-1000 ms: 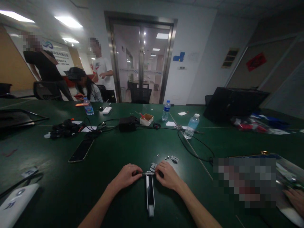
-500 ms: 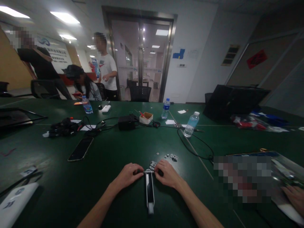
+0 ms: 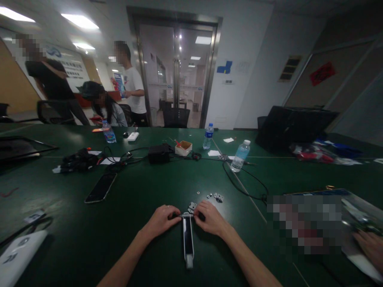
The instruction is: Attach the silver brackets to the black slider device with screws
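Observation:
A long, narrow white frame with a dark middle [image 3: 188, 239] lies on the green table, its pale block-like end toward me. Across its far end runs a thin light rod [image 3: 187, 215]. My left hand [image 3: 163, 221] is closed, thumb and fingers pinching the rod's left end. On the opposite side my right hand [image 3: 210, 219] pinches the right end the same way. Just beyond my right fingers sits a small metal plate with holes [image 3: 192, 206], partly covered by them. More small metal plates [image 3: 219, 197] and a few tiny round parts [image 3: 208, 196] lie farther to the right.
A phone [image 3: 101, 188] lies to the left, a white device [image 3: 22, 255] at the near left. Beyond are a black adapter [image 3: 160, 154] with cables, a small box [image 3: 183, 148] and water bottles [image 3: 240, 156]. Another person's hand [image 3: 371, 245] is at the right edge.
My hands keep the same pinch on the rod, with almost no movement. The view has shifted very slightly. In the background, the person in white has turned a little and moved an arm.

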`<state>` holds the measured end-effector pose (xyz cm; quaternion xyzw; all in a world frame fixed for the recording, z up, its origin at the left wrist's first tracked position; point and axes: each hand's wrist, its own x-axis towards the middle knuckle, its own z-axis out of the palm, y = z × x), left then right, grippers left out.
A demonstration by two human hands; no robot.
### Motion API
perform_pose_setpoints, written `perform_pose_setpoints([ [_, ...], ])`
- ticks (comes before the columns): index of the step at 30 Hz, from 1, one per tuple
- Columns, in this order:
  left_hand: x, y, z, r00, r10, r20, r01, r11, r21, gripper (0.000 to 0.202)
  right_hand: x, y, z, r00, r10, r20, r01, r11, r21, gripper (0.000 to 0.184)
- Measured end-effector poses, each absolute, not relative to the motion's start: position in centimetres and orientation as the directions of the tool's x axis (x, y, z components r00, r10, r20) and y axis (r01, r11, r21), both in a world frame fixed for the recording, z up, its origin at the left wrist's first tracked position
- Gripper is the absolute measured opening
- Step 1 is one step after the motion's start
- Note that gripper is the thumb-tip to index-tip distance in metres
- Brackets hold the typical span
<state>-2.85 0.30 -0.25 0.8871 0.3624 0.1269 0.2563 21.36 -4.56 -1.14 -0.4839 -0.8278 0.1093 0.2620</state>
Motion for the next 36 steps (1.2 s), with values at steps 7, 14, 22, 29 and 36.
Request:
perform_pose_setpoints([
  [7, -2.8, 0.1, 0.2, 0.71, 0.704, 0.02, 0.577, -0.597, 0.557, 0.024, 21.4, -4.6, -1.1, -0.395, 0.85, 0.349, 0.732, 0.521, -0.44, 0.008],
  [14, -2.7, -0.1, 0.6, 0.709, 0.705, 0.006, 0.581, -0.589, 0.562, 0.022, 21.4, -4.6, -1.3, -0.398, 0.851, 0.343, 0.737, 0.519, -0.432, 0.008],
  [22, -2.7, 0.1, 0.2, 0.71, 0.704, 0.025, 0.572, -0.597, 0.563, 0.023, 21.4, -4.6, -1.4, -0.391, 0.853, 0.344, 0.732, 0.515, -0.445, 0.007],
  [29, -2.8, 0.3, -0.8, 0.706, 0.703, 0.083, 0.566, -0.631, 0.531, 0.018, 21.4, -4.5, -1.3, -0.393, 0.853, 0.344, 0.733, 0.516, -0.444, 0.007],
  [36, -2.7, 0.1, -0.3, 0.704, 0.706, 0.072, 0.566, -0.62, 0.544, 0.018, 21.5, -4.5, -1.6, -0.394, 0.85, 0.349, 0.732, 0.52, -0.44, 0.007],
])
